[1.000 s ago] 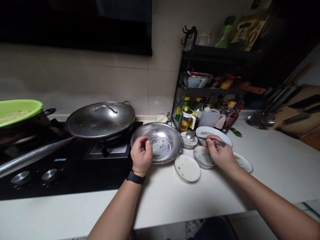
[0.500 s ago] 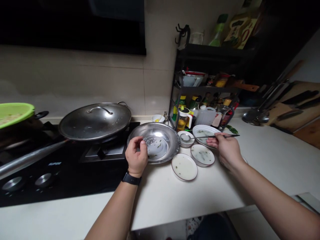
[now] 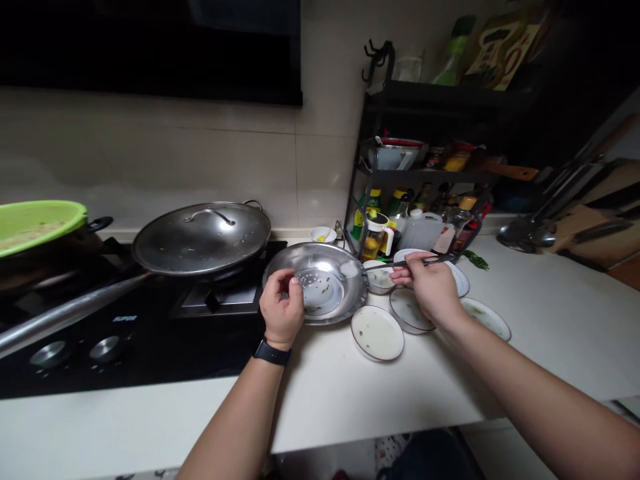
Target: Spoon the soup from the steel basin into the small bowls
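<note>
Left to right, against half a second ago: the left hand (image 3: 281, 308) is unchanged at the basin (image 3: 351, 296), near its left rim. The ladle (image 3: 351, 269) has shifted leftward; its head, previously at the small bowl (image 3: 379, 289), is now over the basin's right side.

Left fingers: curled, thumb raised; whether they grip the rim cannot be told. Right hand (image 3: 434, 283): fingers pinched around the ladle's handle.

Containers: colander (image 3: 83, 217), pale food. Basin, scattered green bits. Dish (image 3: 315, 233) behind it, something yellow. Front bowl (image 3: 364, 351), pale liquid with a few dark bits. Small bowl, cloudy liquid. Middle bowl (image 3: 407, 327), cloudy liquid, partly hidden by the right hand. Ribbed plate (image 3: 463, 283), contents hidden. End plate (image 3: 506, 330), pale liquid, greenish bits.
</note>
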Demonstrator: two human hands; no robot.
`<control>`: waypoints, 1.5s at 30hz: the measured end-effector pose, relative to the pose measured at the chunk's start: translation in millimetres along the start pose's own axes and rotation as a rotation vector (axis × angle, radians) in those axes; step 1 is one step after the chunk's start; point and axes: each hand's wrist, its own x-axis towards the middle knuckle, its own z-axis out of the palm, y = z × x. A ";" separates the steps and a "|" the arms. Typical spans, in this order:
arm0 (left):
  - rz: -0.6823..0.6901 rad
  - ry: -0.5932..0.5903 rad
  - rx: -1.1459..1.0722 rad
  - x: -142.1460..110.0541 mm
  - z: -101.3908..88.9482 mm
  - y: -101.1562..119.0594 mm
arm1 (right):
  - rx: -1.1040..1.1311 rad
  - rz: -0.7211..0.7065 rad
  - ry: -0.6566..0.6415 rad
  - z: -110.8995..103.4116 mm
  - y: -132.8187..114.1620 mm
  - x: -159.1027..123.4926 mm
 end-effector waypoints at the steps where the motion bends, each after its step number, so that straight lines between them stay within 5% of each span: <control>1: -0.002 0.000 -0.001 -0.2 0.1 -0.3 | -0.010 -0.001 -0.025 6.1 5.4 -1.9; 5: -0.002 -0.010 -0.004 -1.2 0.6 -1.8 | -0.168 -0.154 -0.195 19.6 23.5 -15.1; 11: 0.028 -0.009 0.022 -1.0 0.5 -1.1 | -0.625 -0.906 -0.783 7.6 16.1 -33.2; 14: 0.030 -0.012 0.023 -0.8 0.6 -0.7 | -0.716 -1.049 -0.777 -7.3 3.4 -35.4; 22: 0.025 -0.029 0.012 -1.5 0.8 1.5 | -0.676 -0.849 -0.138 -60.0 1.7 -16.0; 29: 0.001 -0.040 0.010 -2.6 0.7 -1.9 | -0.693 -0.590 -0.122 -69.0 27.1 -3.2; 38: -0.005 -0.032 -0.010 -3.5 1.1 -5.1 | -0.105 0.049 0.136 -57.5 27.1 13.3; 45: -0.016 -0.029 -0.016 -3.2 0.8 -6.6 | 0.002 0.106 0.194 -57.3 17.0 15.0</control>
